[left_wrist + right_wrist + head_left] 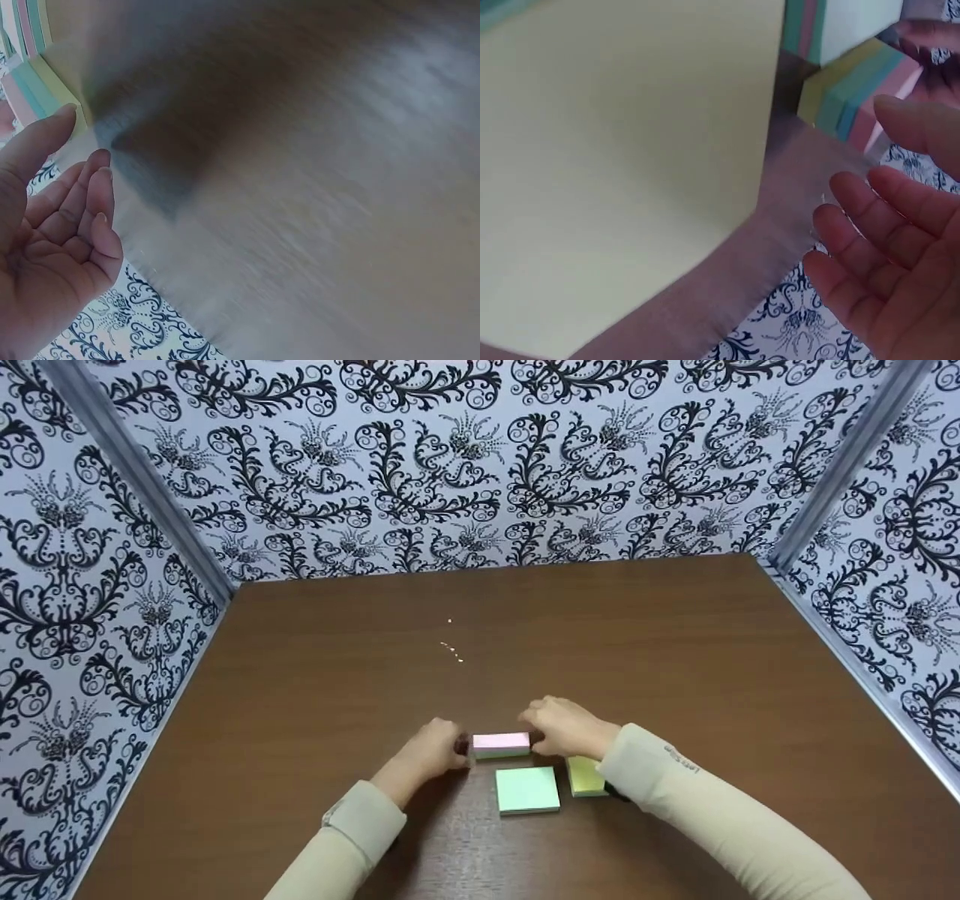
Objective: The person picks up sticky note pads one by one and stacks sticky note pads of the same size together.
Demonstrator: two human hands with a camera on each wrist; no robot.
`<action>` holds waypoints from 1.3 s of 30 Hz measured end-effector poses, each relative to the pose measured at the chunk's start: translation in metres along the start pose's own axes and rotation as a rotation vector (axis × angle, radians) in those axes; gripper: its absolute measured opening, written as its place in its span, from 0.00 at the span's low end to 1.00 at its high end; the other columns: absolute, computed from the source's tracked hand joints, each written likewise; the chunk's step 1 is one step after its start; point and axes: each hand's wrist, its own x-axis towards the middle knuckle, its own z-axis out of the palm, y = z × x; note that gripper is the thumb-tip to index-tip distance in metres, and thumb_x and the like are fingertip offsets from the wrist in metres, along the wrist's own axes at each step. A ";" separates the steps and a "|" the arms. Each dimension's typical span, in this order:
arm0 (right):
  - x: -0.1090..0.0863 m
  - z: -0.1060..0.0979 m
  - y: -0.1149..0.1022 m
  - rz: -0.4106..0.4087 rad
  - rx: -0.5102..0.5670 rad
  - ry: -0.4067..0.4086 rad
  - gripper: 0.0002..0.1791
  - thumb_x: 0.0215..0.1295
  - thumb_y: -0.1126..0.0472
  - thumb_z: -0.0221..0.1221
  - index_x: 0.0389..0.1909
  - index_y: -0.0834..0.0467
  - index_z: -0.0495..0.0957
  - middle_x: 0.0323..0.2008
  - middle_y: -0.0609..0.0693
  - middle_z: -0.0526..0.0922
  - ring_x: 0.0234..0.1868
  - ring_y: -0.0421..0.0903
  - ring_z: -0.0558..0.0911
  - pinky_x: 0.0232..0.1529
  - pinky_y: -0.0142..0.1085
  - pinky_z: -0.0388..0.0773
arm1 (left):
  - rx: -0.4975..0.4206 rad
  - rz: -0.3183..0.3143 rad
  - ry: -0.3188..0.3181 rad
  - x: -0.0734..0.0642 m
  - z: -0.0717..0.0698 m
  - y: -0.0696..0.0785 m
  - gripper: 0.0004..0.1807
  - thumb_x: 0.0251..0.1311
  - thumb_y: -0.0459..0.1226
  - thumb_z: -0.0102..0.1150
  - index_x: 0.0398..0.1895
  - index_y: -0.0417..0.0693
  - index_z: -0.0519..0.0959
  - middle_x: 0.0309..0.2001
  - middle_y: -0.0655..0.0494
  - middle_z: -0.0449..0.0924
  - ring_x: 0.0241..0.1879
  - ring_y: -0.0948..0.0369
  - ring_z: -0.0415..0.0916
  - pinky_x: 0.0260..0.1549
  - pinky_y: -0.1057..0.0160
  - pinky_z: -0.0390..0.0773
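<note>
A small block of sticky notes (500,742), pink on top with blue-green and yellow layers below, lies on the table between my hands. My left hand (433,746) is at its left end, fingers loosely bent and thumb tip near the block's edge in the left wrist view. At the other end is my right hand (566,727); the right wrist view shows its relaxed fingers and the thumb close beside the layered block (851,97). Neither hand grips it. Nearer to me lies a light green sticky note pad (527,789). A yellow pad (586,776) is partly hidden under the right sleeve.
The brown wooden table (337,660) has walls in black-and-white scroll pattern (465,457) on its left, back and right. Small bright specks (452,651) show on the tabletop beyond the hands. The yellow pad (622,165) looms large in the right wrist view.
</note>
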 end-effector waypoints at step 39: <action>0.003 0.019 0.005 -0.061 -0.146 0.116 0.02 0.51 0.63 0.62 0.25 0.57 0.79 0.23 0.48 0.75 0.25 0.46 0.72 0.28 0.37 0.65 | -0.021 0.035 0.116 0.000 0.003 0.006 0.05 0.47 0.33 0.63 0.24 0.40 0.77 0.22 0.53 0.78 0.22 0.61 0.70 0.24 0.62 0.72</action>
